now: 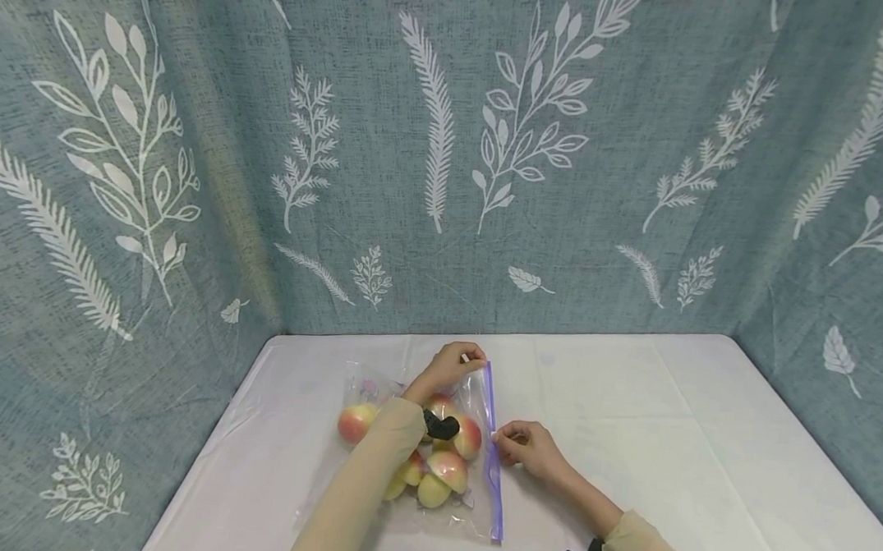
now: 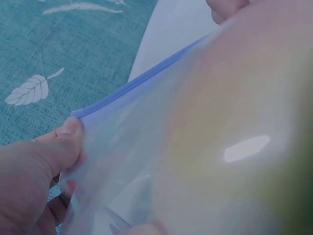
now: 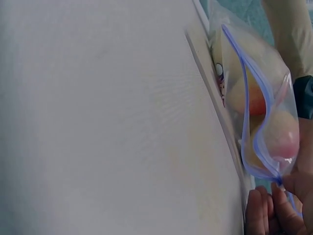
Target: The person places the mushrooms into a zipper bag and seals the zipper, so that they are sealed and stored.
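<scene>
A clear zip bag (image 1: 468, 507) with a purple zip edge (image 1: 497, 496) lies on the table, holding several yellow-and-red fruits (image 1: 448, 466) of a kind I cannot tell. My left hand (image 1: 452, 365) reaches across the bag and pinches its far corner; in the left wrist view, the thumb and fingers of that hand (image 2: 44, 161) grip the corner just below the zip. Partway along the zip, my right hand (image 1: 530, 449) pinches the edge. In the right wrist view, the bag's mouth gapes on the near side of the right hand's fingers (image 3: 288, 205).
A white cloth covers the table (image 1: 664, 425), with bare surface to the right of the bag. Behind and at both sides hangs a blue-green curtain (image 1: 386, 183) with white leaf prints. Dark bands (image 1: 442, 426) sit on both wrists.
</scene>
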`<move>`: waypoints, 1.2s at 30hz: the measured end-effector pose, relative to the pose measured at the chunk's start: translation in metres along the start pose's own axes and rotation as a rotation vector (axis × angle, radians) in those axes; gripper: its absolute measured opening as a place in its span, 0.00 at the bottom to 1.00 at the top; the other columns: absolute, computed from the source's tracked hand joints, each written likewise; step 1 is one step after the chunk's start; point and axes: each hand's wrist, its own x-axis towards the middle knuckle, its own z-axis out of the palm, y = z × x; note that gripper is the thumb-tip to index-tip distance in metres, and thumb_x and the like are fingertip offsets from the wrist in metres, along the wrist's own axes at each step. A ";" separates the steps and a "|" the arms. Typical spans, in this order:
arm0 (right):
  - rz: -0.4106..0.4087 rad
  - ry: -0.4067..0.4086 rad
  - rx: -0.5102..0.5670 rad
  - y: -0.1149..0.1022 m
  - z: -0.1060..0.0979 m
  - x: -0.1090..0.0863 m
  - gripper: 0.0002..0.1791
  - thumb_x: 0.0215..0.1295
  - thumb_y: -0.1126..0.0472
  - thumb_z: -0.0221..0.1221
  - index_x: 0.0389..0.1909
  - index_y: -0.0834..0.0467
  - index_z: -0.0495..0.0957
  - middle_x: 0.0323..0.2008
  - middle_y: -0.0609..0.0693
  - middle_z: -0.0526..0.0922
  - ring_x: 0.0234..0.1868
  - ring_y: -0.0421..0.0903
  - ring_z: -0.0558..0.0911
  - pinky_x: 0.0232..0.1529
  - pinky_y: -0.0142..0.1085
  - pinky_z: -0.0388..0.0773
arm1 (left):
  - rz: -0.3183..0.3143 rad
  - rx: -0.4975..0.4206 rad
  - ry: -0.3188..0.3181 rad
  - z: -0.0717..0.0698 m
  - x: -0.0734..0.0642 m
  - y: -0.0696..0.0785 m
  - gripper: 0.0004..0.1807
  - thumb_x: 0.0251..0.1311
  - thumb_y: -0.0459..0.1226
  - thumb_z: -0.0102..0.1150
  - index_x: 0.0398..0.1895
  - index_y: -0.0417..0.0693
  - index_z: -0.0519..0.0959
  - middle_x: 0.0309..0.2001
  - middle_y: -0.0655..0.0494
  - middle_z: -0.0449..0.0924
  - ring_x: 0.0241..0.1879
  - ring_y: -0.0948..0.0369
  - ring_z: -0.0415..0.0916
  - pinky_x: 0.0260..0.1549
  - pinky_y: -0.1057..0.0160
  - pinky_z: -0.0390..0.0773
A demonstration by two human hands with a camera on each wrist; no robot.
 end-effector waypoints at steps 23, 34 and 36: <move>-0.004 -0.040 -0.095 0.002 0.004 -0.015 0.12 0.64 0.60 0.57 0.32 0.67 0.78 0.24 0.56 0.82 0.25 0.45 0.81 0.26 0.31 0.80 | -0.012 -0.006 -0.047 -0.008 0.000 -0.001 0.08 0.63 0.36 0.55 0.35 0.39 0.80 0.35 0.48 0.81 0.34 0.61 0.75 0.34 0.69 0.75; -0.021 -0.065 -0.083 0.003 0.003 -0.022 0.14 0.64 0.56 0.57 0.33 0.65 0.78 0.24 0.53 0.82 0.24 0.39 0.80 0.27 0.29 0.79 | -0.039 -0.028 -0.043 -0.009 0.000 -0.001 0.08 0.63 0.36 0.55 0.35 0.39 0.79 0.34 0.48 0.81 0.32 0.62 0.73 0.34 0.69 0.74; -0.019 -0.070 -0.074 0.003 0.002 -0.022 0.15 0.63 0.54 0.58 0.33 0.65 0.79 0.24 0.52 0.82 0.24 0.39 0.81 0.28 0.30 0.80 | -0.034 -0.021 -0.040 -0.008 0.001 -0.002 0.08 0.63 0.36 0.55 0.35 0.40 0.80 0.34 0.48 0.81 0.33 0.62 0.74 0.34 0.69 0.75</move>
